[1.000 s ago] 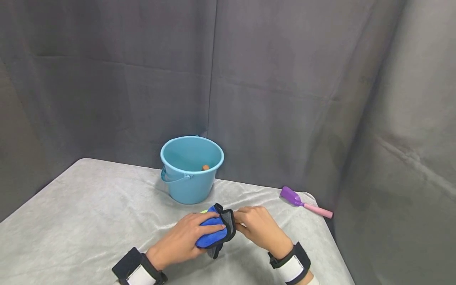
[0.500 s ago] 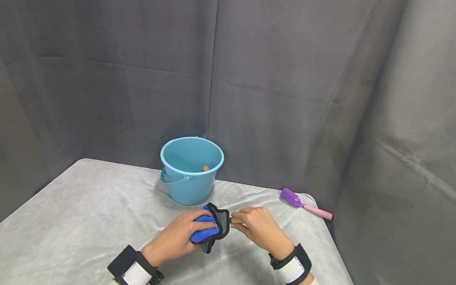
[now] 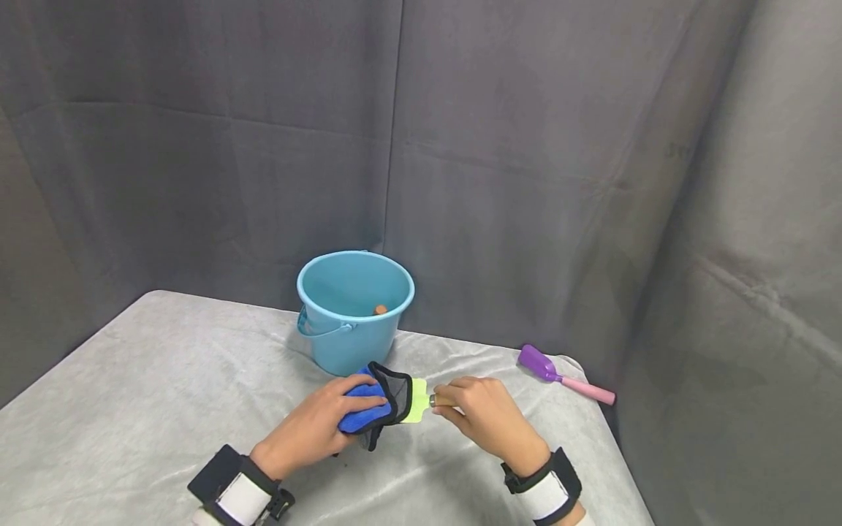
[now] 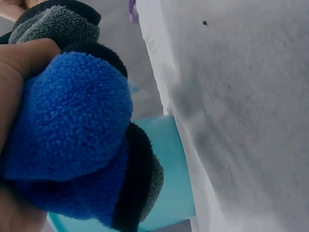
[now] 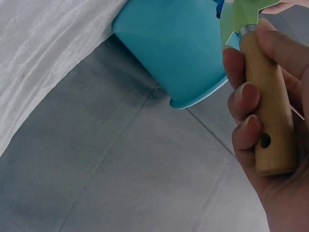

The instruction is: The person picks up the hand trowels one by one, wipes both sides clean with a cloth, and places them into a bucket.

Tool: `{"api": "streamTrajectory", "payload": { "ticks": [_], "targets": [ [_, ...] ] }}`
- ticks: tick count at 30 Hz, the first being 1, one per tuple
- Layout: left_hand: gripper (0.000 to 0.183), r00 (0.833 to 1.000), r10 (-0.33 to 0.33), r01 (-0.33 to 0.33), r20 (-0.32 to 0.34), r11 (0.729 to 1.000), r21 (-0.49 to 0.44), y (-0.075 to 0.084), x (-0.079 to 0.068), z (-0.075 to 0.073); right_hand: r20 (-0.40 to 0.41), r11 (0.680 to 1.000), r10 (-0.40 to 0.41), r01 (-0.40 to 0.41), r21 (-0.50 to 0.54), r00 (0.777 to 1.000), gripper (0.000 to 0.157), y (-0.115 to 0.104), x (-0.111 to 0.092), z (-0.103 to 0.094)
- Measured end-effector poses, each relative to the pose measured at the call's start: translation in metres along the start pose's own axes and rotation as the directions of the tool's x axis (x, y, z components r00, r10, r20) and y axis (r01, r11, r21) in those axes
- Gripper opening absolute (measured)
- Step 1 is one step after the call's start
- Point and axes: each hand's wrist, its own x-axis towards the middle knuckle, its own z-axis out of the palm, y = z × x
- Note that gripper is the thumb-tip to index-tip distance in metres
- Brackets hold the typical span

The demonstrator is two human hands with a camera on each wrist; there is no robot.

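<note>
My left hand [image 3: 305, 431] grips a folded blue and grey cloth [image 3: 365, 411] with black edging. The cloth lies around the blade of a small garden trowel [image 3: 419, 399], whose light green shoulder end shows beyond the cloth's edge. In the left wrist view, the blue pile of the cloth [image 4: 77, 111] bulges out beside my fingers. My right hand [image 3: 490, 420] holds the trowel by its handle. The right wrist view shows the fingers curled round that wooden handle [image 5: 268, 106], with the thumb near the metal collar. The blade's far end is hidden by cloth and hand.
A light blue bucket [image 3: 351, 351] stands behind the hands, with a brownish round end [image 3: 379, 310] showing inside. At the table's right edge lies a purple scoop [image 3: 537, 363] with a pink handle. Dark crumbs [image 4: 204, 22] dot the pale table cover [image 3: 164, 380]. Grey curtains surround the table.
My left hand and the cloth have moved left and slightly away, apart from my right hand. The trowel's handle end and green blade shoulder have come into view between the hands.
</note>
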Motion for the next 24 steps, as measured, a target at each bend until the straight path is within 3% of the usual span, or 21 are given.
{"api": "streamTrajectory", "payload": {
  "ticks": [5,11,14,19,24],
  "targets": [
    [0.061,0.999,-0.044,0.044,0.017,0.999,-0.013,-0.004,-0.002,-0.003,0.001,1.000,-0.005,0.005,0.006,1.000,0.021,0.001,-0.001,-0.001],
    [0.063,0.999,-0.027,0.028,-0.026,0.999,0.026,-0.012,-0.002,-0.010,-0.013,0.999,0.008,-0.007,0.034,1.000,0.019,0.002,-0.001,-0.003],
    [0.061,0.997,-0.056,0.058,-0.050,0.998,0.034,-0.017,-0.003,-0.015,-0.007,0.998,0.020,-0.020,0.060,1.000,0.016,0.003,-0.002,-0.004],
    [0.064,0.976,-0.125,0.125,-0.176,0.992,-0.014,-0.024,-0.004,-0.023,0.007,0.992,0.048,-0.048,0.121,0.999,0.011,0.005,-0.003,-0.006],
    [0.074,0.947,-0.092,0.087,-0.309,0.996,-0.031,-0.027,-0.003,-0.027,0.023,0.989,0.061,-0.063,0.135,0.998,0.012,0.005,-0.002,-0.007]
  ]
}}
